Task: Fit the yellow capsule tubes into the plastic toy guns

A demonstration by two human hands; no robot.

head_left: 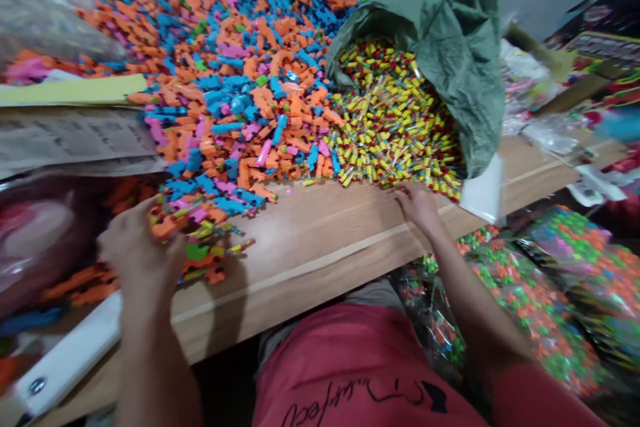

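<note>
Holding: left hand (140, 260) cupped narrowly around a clump of orange and yellow plastic pieces (205, 247), at the heap's edge.
Touching: right hand (417, 205) open, fingertips against yellow tubes (395, 120) spilling from a green sack (440, 60).
Under: wooden table (300, 260).

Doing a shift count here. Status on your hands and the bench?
Left hand in orange plastic pieces at table edge. Right hand at yellow pieces spilling from a green sack.
</note>
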